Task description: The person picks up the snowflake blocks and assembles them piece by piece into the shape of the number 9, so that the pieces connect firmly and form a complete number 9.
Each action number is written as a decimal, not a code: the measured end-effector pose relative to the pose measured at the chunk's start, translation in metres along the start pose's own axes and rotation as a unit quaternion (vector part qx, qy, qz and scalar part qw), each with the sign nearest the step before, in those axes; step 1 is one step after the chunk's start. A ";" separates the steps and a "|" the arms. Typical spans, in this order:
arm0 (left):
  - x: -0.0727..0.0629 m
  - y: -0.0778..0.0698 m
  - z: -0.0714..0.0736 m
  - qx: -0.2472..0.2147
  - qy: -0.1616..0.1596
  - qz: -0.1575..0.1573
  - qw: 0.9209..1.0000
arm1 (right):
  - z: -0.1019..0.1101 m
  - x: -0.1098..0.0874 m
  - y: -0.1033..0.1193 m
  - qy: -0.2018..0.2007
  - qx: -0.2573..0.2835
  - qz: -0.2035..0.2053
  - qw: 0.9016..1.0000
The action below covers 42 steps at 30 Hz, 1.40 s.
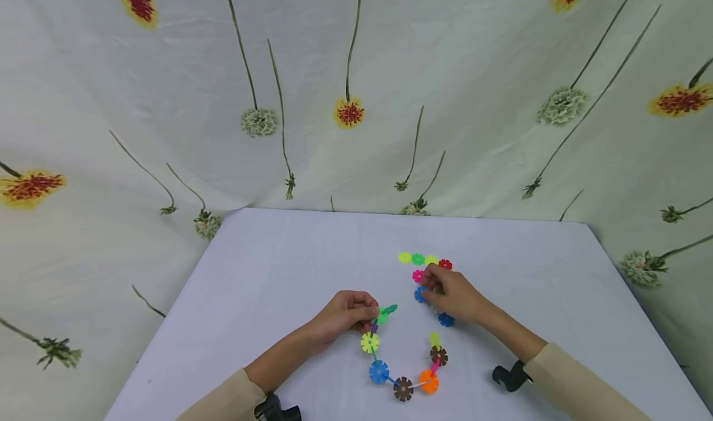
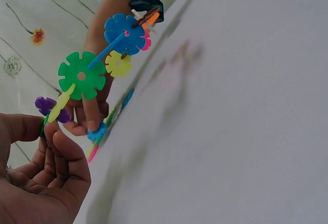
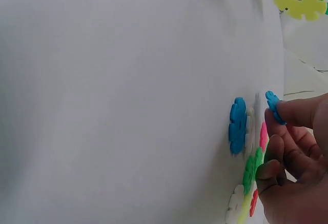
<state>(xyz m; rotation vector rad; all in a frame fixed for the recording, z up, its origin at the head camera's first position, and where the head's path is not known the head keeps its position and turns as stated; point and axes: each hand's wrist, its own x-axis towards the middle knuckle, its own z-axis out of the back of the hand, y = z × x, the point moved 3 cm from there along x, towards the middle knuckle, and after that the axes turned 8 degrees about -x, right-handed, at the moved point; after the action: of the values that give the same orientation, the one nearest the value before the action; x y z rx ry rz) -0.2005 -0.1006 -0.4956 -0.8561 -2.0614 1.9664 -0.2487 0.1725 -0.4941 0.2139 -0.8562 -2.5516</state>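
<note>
My left hand [image 1: 346, 314] pinches the green end of a chain of notched, flower-shaped plastic discs linked edge to edge. The chain curves below the hand through a yellow disc [image 1: 369, 342], a blue disc [image 1: 379, 372], a brown disc [image 1: 403, 389] and an orange disc [image 1: 429, 382]. In the left wrist view, a purple disc [image 2: 45, 104] sits close to the fingers. Between thumb and index finger, my right hand [image 1: 458, 294] holds a loose light-blue disc [image 3: 274, 107]. This hand is over a group of loose discs and partly covers them.
Loose discs lie around the right hand, among them a yellow disc [image 1: 405, 257], a red disc [image 1: 445, 264], a pink disc [image 1: 418, 276] and a dark-blue disc [image 1: 445, 320]. They rest on a white table [image 1: 312, 241]. A flower-patterned cloth [image 1: 479, 68] hangs behind it.
</note>
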 end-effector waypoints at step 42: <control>0.005 0.000 -0.004 0.008 0.001 -0.003 1.000 | -0.006 -0.013 0.043 0.031 0.228 0.052 0.972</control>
<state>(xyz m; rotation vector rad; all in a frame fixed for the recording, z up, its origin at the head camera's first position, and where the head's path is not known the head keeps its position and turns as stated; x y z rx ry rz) -0.2030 -0.0948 -0.4970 -0.8476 -2.0418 1.9747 -0.2203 0.1447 -0.4731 0.3749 -1.3818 -2.2073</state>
